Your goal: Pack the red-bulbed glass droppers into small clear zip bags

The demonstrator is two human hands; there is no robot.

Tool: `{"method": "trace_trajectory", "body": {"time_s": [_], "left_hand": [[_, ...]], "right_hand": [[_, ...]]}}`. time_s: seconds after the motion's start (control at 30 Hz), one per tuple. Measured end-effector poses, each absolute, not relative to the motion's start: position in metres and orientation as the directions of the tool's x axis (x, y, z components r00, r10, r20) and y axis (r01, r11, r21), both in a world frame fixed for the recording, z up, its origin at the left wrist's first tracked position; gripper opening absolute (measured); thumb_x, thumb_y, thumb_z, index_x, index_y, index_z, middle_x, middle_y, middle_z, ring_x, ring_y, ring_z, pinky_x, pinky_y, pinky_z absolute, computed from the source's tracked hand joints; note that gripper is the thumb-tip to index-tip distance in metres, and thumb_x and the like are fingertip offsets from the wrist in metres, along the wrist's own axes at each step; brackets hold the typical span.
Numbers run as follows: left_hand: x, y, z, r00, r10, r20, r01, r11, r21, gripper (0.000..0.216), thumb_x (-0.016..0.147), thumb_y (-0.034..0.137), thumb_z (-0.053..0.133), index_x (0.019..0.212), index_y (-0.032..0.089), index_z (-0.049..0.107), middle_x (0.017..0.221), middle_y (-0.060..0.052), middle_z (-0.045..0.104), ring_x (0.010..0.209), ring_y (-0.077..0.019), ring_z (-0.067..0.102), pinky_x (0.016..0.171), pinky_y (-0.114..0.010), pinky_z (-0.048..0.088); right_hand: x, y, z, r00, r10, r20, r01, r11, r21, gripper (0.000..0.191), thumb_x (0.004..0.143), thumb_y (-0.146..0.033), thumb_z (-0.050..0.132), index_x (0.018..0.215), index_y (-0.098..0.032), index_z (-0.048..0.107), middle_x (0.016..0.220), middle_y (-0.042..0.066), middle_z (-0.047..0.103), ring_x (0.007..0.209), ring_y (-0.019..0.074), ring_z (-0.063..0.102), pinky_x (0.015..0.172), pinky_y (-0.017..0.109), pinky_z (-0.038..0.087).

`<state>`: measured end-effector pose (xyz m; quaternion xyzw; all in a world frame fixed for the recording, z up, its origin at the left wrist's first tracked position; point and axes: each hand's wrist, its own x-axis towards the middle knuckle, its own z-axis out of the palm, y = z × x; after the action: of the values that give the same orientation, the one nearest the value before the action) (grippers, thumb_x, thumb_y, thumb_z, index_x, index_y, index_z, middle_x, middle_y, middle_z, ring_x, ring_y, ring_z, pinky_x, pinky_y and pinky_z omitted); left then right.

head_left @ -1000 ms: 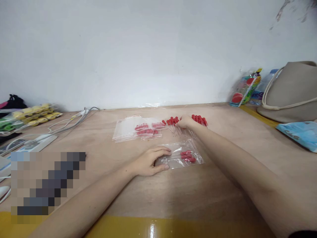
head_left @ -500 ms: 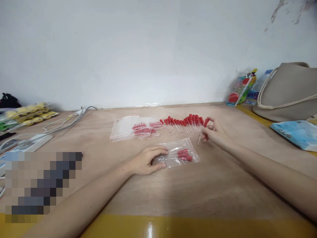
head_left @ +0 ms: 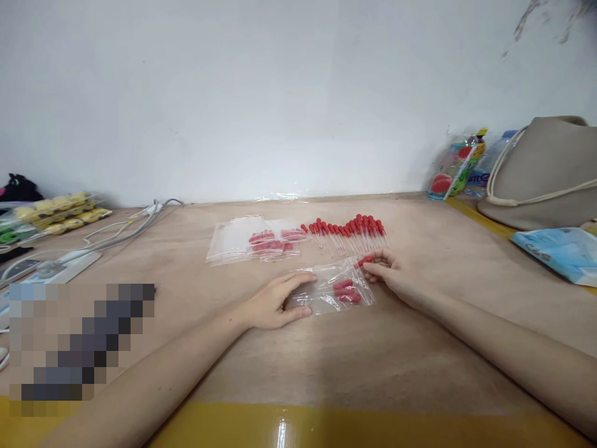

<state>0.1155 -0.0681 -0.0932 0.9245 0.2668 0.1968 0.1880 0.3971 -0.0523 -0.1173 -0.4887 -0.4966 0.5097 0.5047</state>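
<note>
A clear zip bag (head_left: pixel 321 287) lies flat on the table with several red-bulbed droppers in it. My left hand (head_left: pixel 275 303) grips its left end, thumb along the near edge and fingers along the far edge. At the bag's right end, by the zip opening, my right hand (head_left: pixel 389 270) pinches a dropper (head_left: pixel 367 260) by its red rubber bulb. The dropper's thin stem points left, at or just inside the bag's mouth; I cannot tell which. Behind the hands, a row of loose droppers (head_left: pixel 345 230) lies with bulbs away from me.
Left of the row lie a stack of zip bags (head_left: pixel 231 239) and filled bags (head_left: pixel 273 242). A power strip (head_left: pixel 69 267) with cables and yellow items in clear packaging (head_left: pixel 69 211) sit at left. At right are bottles (head_left: pixel 480 168), a grey bag (head_left: pixel 545 168) and a blue packet (head_left: pixel 559 252).
My right hand has moved left and toward me, carrying a dropper from the row's right end to the bag's opening. My left hand stays on the bag.
</note>
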Motion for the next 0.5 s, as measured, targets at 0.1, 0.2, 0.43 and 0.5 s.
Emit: {"method": "trace_trajectory", "body": {"time_s": [0.1,0.2,0.43,0.5], "left_hand": [[0.116,-0.067,-0.094,0.782,0.563,0.267,0.415,-0.790,0.451,0.054,0.083,0.035,0.057,0.132,0.020,0.036,0.132,-0.010,0.047,0.122,-0.0234,0.043,0.103,-0.041,0.036],[0.116,-0.067,-0.095,0.781,0.562,0.271,0.415,-0.792,0.447,0.054,0.083,0.035,0.057,0.131,0.020,0.037,0.132,-0.010,0.046,0.122,-0.0236,0.043,0.103,-0.041,0.037],[0.117,-0.066,-0.095,0.786,0.552,0.278,0.405,-0.800,0.443,0.053,0.084,0.035,0.057,0.130,0.019,0.038,0.130,-0.011,0.048,0.121,-0.0238,0.044,0.102,-0.041,0.037],[0.117,-0.066,-0.095,0.785,0.552,0.282,0.406,-0.801,0.440,0.053,0.083,0.035,0.057,0.130,0.019,0.039,0.130,-0.011,0.049,0.121,-0.0236,0.045,0.102,-0.041,0.038]], "right_hand": [[0.405,-0.051,-0.116,-0.201,0.980,-0.003,0.076,0.013,-0.997,0.030,0.060,-0.032,0.074,0.078,-0.017,0.055,0.061,-0.004,0.059,0.052,0.0063,0.052,0.052,0.019,0.044],[0.404,-0.050,-0.111,-0.316,0.949,-0.004,0.137,0.041,-0.990,0.029,0.058,-0.037,0.074,0.073,-0.016,0.060,0.060,-0.002,0.060,0.056,0.0094,0.055,0.056,0.023,0.045],[0.389,-0.047,-0.114,-0.364,0.919,0.152,0.313,0.275,-0.909,0.028,0.071,-0.042,0.059,0.071,-0.016,0.070,0.071,0.003,0.068,0.070,0.0171,0.062,0.066,0.029,0.047],[0.388,-0.046,-0.119,-0.286,0.942,0.172,0.347,0.270,-0.898,0.028,0.068,-0.042,0.061,0.069,-0.016,0.069,0.068,0.003,0.068,0.064,0.0159,0.060,0.059,0.027,0.046]]}}
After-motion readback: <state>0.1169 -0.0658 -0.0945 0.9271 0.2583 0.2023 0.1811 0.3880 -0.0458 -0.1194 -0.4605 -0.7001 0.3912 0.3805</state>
